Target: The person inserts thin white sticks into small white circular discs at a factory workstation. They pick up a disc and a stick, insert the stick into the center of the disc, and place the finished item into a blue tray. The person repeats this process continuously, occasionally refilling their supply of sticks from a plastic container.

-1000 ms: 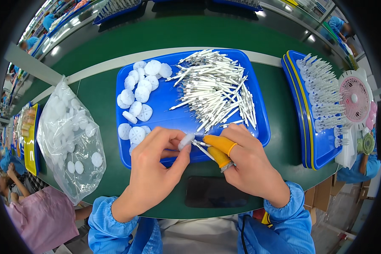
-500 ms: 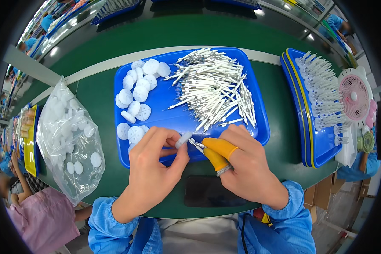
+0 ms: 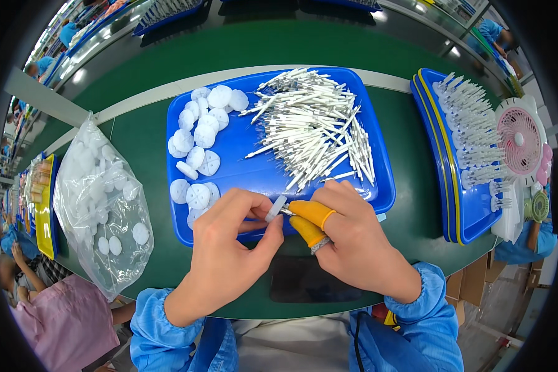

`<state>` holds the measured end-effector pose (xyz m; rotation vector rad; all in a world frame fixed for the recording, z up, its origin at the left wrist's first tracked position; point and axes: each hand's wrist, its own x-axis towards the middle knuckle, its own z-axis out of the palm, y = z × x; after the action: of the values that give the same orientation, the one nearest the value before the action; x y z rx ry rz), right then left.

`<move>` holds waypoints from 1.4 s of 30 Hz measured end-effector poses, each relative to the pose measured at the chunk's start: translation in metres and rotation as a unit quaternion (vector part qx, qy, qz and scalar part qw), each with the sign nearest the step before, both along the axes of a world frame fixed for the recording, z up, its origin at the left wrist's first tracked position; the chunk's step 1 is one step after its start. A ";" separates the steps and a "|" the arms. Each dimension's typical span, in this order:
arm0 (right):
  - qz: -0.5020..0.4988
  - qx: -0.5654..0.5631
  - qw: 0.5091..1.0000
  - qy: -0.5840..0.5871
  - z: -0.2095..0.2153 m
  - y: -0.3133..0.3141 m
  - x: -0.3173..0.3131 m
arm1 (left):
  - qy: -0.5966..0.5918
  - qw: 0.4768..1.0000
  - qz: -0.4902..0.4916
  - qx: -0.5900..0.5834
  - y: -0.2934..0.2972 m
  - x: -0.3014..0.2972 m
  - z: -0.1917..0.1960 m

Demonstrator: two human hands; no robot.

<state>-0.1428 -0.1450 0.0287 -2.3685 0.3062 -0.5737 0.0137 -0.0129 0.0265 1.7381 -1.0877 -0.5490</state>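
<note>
My left hand (image 3: 230, 239) is closed, pinching a white plastic disc (image 3: 276, 208) on edge between thumb and fingers. My right hand (image 3: 356, 242) wears yellow finger covers (image 3: 310, 217) on its thumb and index finger. It pinches a small metal-ended stick (image 3: 286, 210), whose tip meets the disc's face; the fingers hide most of it. Both hands work over the near edge of a blue tray (image 3: 232, 164). In that tray, loose white discs (image 3: 198, 196) lie at the left and a heap of thin white sticks with metal ends (image 3: 310, 127) at the right.
A clear bag of white discs (image 3: 99, 204) lies at the left. Stacked blue and yellow trays (image 3: 471, 226) at the right hold discs bristling with sticks (image 3: 468, 130), beside a pink fan (image 3: 518, 139). A dark flat phone-like object (image 3: 310, 282) lies near me. Another person's pink garment (image 3: 68, 322) shows lower left.
The disc has shifted slightly right, and the right fingers have closed in on it. The gap between disc and yellow finger covers is smaller, with less metal showing.
</note>
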 end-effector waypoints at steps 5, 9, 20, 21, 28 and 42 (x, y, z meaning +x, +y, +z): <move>-0.005 0.024 1.000 -0.003 -0.005 0.011 -0.002 | -0.089 0.995 -0.010 -0.035 0.001 -0.001 -0.005; -0.021 0.037 0.999 -0.030 -0.003 0.016 -0.003 | -0.109 0.994 -0.014 -0.026 0.004 -0.004 0.001; -0.068 0.003 0.996 0.063 0.011 -0.012 -0.004 | -0.121 0.992 0.015 -0.013 0.004 0.005 -0.007; -0.101 -0.059 0.990 0.080 0.007 -0.022 -0.009 | -0.073 0.997 0.024 -0.008 0.003 0.007 -0.003; -0.061 -0.126 0.983 0.118 0.005 -0.036 -0.017 | 0.000 1.000 0.020 0.011 0.003 0.012 0.006; 0.031 0.054 0.997 0.038 0.010 -0.002 -0.011 | -0.016 1.000 -0.027 0.003 0.003 0.006 0.003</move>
<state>-0.1534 -0.1470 0.0391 -2.2908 0.2890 -0.4276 0.0201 -0.0100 0.0291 1.7322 -1.1593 -0.5598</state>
